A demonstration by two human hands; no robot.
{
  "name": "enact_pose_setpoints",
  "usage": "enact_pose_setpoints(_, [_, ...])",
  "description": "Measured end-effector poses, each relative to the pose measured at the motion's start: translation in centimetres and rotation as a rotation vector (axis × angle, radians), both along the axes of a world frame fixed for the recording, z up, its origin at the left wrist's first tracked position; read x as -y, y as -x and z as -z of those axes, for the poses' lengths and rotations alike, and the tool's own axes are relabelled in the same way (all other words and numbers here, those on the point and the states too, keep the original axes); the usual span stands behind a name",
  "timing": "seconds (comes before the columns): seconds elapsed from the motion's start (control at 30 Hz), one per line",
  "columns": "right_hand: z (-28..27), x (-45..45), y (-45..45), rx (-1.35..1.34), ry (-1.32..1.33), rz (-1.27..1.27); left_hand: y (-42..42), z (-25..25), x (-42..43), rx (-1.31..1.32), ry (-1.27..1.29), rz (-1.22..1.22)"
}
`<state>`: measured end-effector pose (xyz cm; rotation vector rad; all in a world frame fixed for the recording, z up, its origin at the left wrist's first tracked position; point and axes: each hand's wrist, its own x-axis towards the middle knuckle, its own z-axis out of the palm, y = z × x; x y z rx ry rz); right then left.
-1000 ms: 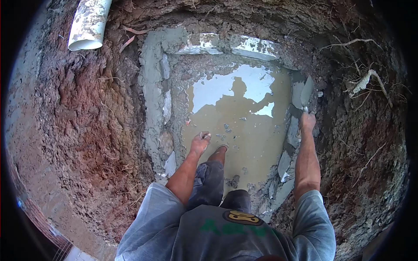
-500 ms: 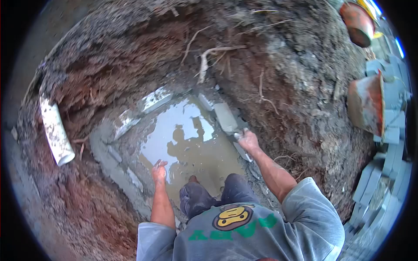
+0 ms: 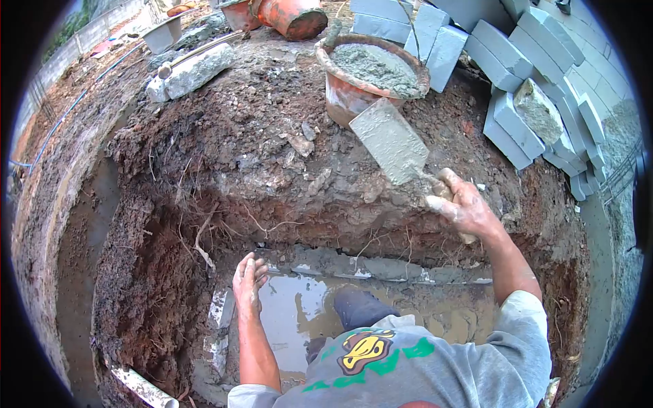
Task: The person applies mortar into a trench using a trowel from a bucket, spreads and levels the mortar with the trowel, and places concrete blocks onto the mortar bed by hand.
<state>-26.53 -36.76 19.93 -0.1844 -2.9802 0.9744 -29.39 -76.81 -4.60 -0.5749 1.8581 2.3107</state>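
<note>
My right hand (image 3: 466, 207) grips the handle of a trowel (image 3: 392, 141), whose flat blade is smeared with grey mortar. The blade's upper end overlaps the near side of an orange bucket (image 3: 347, 95) in view; whether they touch I cannot tell. Wet grey mortar (image 3: 376, 66) fills that bucket, which stands on the dirt bank. My left hand (image 3: 249, 279) is raised over the pit's edge, fingers loosely apart, holding nothing. Below the hands lies muddy water (image 3: 282, 316), bordered by a low row of mortared blocks (image 3: 354, 266).
Grey blocks (image 3: 503, 54) are piled at the upper right. More buckets (image 3: 289, 17) stand at the top. A concrete lump (image 3: 197, 71) lies on the bank at upper left. Roots (image 3: 204, 234) stick out of the pit wall, and a white pipe (image 3: 144, 389) lies lower left.
The view has swung right to the bank with the bucket and blocks. My right hand has lifted the trowel from the pit's block edge to beside the mortar bucket. My left hand's fingers have spread.
</note>
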Motion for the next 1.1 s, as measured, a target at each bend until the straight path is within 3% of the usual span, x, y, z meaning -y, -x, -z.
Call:
enact_pose_setpoints(0.07, [-4.2, -2.7, 0.9, -0.039, -0.118, 0.123, 3.3, -4.3, -4.0, -0.12, -0.062, 0.132])
enact_pose_setpoints(0.13, [-7.7, -5.0, 2.9, -0.214, -0.452, 0.121, 6.3, -8.9, -8.4, -0.213, -0.055, 0.213])
enact_pose_setpoints(0.2, [-11.4, -5.5, 5.8, -0.164, -0.67, 0.14, 9.3, -12.9, -12.8, -0.268, -0.103, 0.283])
enact_pose_setpoints(0.3, [-12.9, -6.9, 11.7, -0.183, -1.01, 0.073, 12.9, -17.7, -19.5, -0.37, -0.117, 0.326])
enact_pose_setpoints(0.4, [-14.0, -6.0, 17.4, 0.173, -1.155, -0.153, 16.7, -20.5, -24.0, -0.438, -0.096, 0.296])
enact_pose_setpoints(0.5, [-15.9, -4.1, 19.5, 0.223, -0.9, -0.355, 19.5, -21.8, -27.2, -0.536, -0.01, 0.21])
enact_pose_setpoints(0.67, [-13.7, -2.2, 23.1, 0.263, -0.828, -0.573, 20.0, -21.1, -28.9, -0.558, -0.162, 0.129])
enact_pose_setpoints(0.7, [-13.2, -1.6, 23.9, 0.232, -0.838, -0.615, 20.2, -21.1, -28.8, -0.561, -0.047, 0.118])
enact_pose_setpoints(0.73, [-12.7, -0.7, 24.5, 0.294, -0.726, -0.577, 19.7, -21.7, -28.7, -0.521, 0.011, 0.093])
enact_pose_setpoints(0.8, [-12.4, 0.8, 25.7, 0.399, -0.519, -0.483, 20.2, -20.8, -29.4, -0.579, -0.152, 0.046])
enact_pose_setpoints(0.83, [-12.5, 0.9, 26.4, 0.379, -0.433, -0.454, 20.2, -20.3, -29.7, -0.688, 0.045, -0.051])
enact_pose_setpoints(0.87, [-12.5, 0.9, 27.0, 0.357, -0.346, -0.426, 20.9, -19.1, -30.3, -0.747, 0.032, -0.07])
enact_pose_setpoints(0.93, [-11.9, -0.4, 26.7, 0.418, -0.082, -0.275, 19.7, -20.4, -30.6, -0.68, 0.084, -0.066])
enact_pose_setpoints(1.07, [-11.2, -3.1, 26.6, 0.4, 0.202, -0.307, 19.6, -21.0, -30.0, -0.638, 0.081, -0.026])
enact_pose_setpoints(1.1, [-11.3, -3.3, 26.0, 0.425, 0.345, -0.19, 19.8, -20.2, -30.2, -0.654, 0.089, -0.048])
